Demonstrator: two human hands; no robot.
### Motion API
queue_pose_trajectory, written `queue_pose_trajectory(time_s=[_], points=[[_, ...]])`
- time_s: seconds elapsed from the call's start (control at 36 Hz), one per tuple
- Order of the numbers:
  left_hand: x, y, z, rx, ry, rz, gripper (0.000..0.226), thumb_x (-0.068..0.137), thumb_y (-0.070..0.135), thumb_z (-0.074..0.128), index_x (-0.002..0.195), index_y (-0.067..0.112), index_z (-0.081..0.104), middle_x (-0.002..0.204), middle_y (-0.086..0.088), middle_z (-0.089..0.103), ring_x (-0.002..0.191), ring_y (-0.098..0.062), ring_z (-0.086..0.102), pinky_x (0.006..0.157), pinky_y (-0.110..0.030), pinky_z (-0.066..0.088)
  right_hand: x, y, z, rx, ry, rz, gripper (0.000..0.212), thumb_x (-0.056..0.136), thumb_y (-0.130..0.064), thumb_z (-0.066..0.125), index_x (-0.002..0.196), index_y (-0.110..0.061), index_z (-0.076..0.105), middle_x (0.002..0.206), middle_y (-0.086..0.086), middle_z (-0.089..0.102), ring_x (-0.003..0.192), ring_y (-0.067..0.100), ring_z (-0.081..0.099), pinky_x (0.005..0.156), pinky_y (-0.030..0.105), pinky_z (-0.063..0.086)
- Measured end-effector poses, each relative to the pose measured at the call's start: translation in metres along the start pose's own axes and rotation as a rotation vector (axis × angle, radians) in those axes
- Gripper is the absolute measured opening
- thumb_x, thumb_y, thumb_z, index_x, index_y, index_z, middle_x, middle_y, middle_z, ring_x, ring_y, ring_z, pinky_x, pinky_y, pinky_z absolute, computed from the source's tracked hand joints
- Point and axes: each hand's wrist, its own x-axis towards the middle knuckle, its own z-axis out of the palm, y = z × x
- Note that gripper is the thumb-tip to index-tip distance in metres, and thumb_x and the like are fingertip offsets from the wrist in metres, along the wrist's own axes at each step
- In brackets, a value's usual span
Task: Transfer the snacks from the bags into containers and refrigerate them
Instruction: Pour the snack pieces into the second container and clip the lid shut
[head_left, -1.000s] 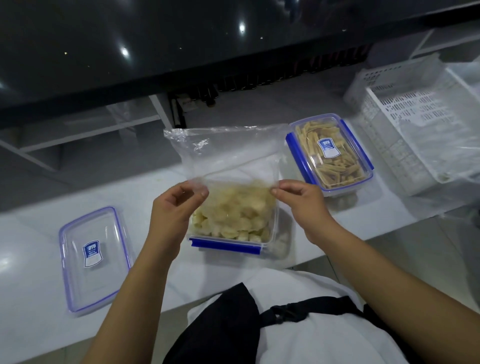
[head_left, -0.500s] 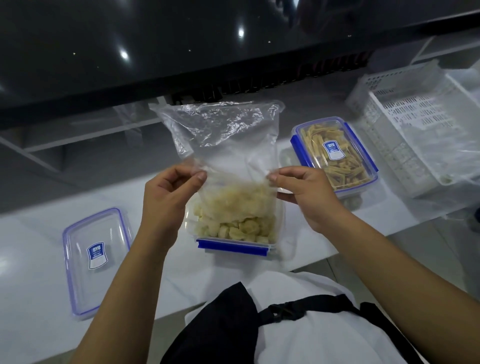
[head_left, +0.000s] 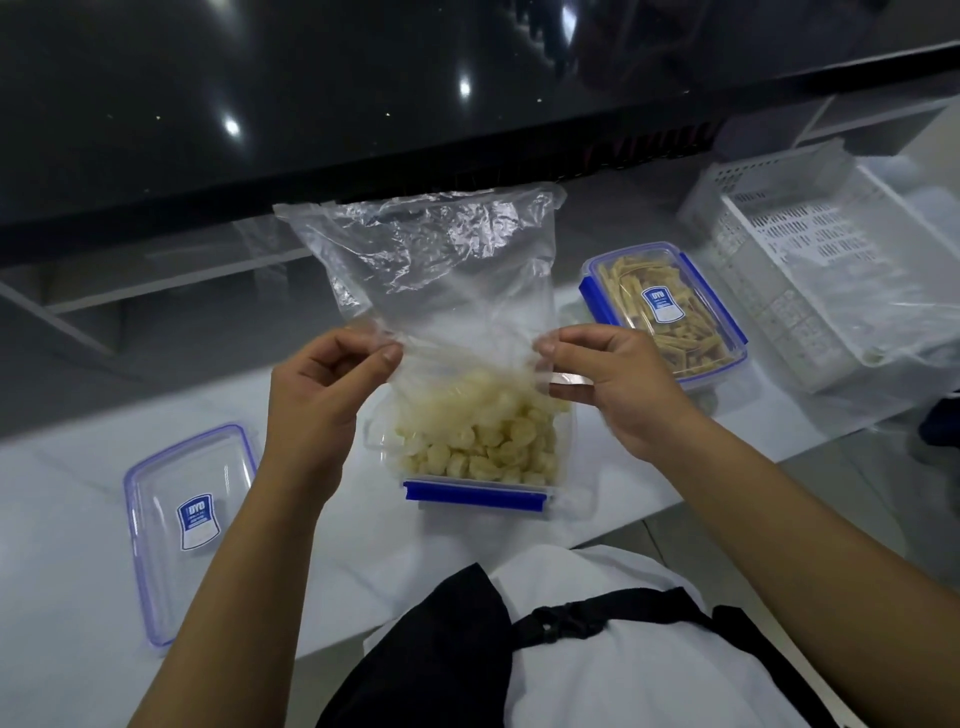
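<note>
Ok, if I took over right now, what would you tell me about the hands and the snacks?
Left hand pinches the left side of the clear plastic bag; right hand pinches its right side. The bag is held upside down over the open container, with pale snack pieces piled inside.
Done: the lidded container of stick snacks sits closed to the right.
Left: lift the bag clear, fetch the loose lid lying on the counter to the left, snap it on, then put both containers in the fridge.
</note>
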Motion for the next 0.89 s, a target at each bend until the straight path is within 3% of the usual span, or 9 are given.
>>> queue_pose_trajectory(time_s=[0.14,0.28,0.58,0.89], points=[[0.0,0.006,-0.003,-0.008,-0.003,0.022,0.008,0.08,0.01,0.075,0.087,0.01,0.071,0.084,0.004,0.075,0.084,-0.016,0.069,0.083,-0.028,0.058,-0.002,-0.005,0.001,0.005,0.005,-0.028,0.01,0.089,-0.008,0.072,0.084,-0.013,0.079,0.087,0.005,0.076,0.088,0.022,0.074,0.084,0.048,0.061],[0.0,0.013,-0.005,-0.024,-0.013,0.039,0.016,0.073,0.021,0.077,0.085,0.012,0.071,0.082,0.005,0.074,0.083,-0.016,0.069,0.084,-0.031,0.059,-0.004,-0.01,0.004,0.002,0.018,-0.04,0.006,0.09,-0.007,0.07,0.09,-0.007,0.076,0.089,0.003,0.076,0.088,0.021,0.073,0.082,0.046,0.062],[0.007,0.016,-0.011,-0.004,-0.053,0.062,0.006,0.083,0.012,0.076,0.086,0.016,0.073,0.088,0.004,0.076,0.086,-0.017,0.069,0.087,-0.036,0.058,-0.008,-0.012,0.011,-0.016,0.017,-0.064,0.009,0.092,-0.007,0.067,0.096,-0.005,0.075,0.086,0.004,0.075,0.087,0.021,0.071,0.078,0.041,0.063],[0.004,0.026,-0.018,0.016,-0.061,0.059,0.008,0.083,0.013,0.078,0.088,0.012,0.072,0.089,0.003,0.075,0.088,-0.02,0.067,0.094,-0.052,0.054,-0.005,-0.004,0.024,0.016,0.042,-0.049,0.006,0.091,-0.008,0.07,0.091,-0.009,0.076,0.086,0.005,0.076,0.086,0.021,0.072,0.071,0.036,0.062]])
